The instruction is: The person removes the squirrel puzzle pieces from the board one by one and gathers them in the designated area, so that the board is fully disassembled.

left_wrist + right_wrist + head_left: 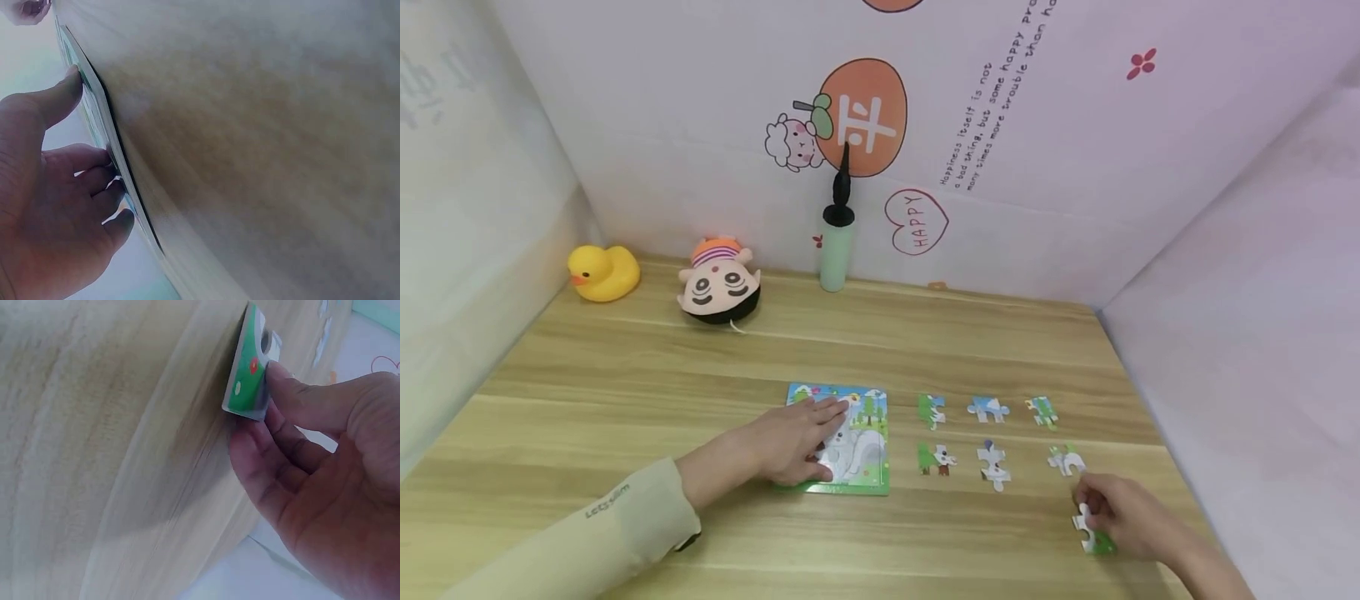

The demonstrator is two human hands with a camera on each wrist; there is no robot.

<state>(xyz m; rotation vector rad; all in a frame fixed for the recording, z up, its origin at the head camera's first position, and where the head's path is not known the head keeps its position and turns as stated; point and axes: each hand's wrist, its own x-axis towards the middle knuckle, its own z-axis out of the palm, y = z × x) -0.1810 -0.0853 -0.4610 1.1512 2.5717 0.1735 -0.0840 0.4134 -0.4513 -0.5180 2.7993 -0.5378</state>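
Note:
My left hand (792, 440) rests on a square jigsaw puzzle board (872, 454) with a grey animal picture and a green and blue border. Its fingers lie spread across the left part of the picture and hide some of it. At the table's right, my right hand (1126, 512) pinches a white and green puzzle piece (1084, 527) between thumb and fingers. In the right wrist view that puzzle piece (248, 384) stands tilted near the wood, with a small red flower printed on it. Several loose pieces lie between the hands, among them a green and white one (1066, 460).
Along the back edge stand a yellow rubber duck (606, 275), a plush doll (718, 279) lying with its head toward me, and a pale green hand pump (837, 254) with a black nozzle. White printed sheets (1037, 217) wall the wooden table (662, 383) at the back and sides.

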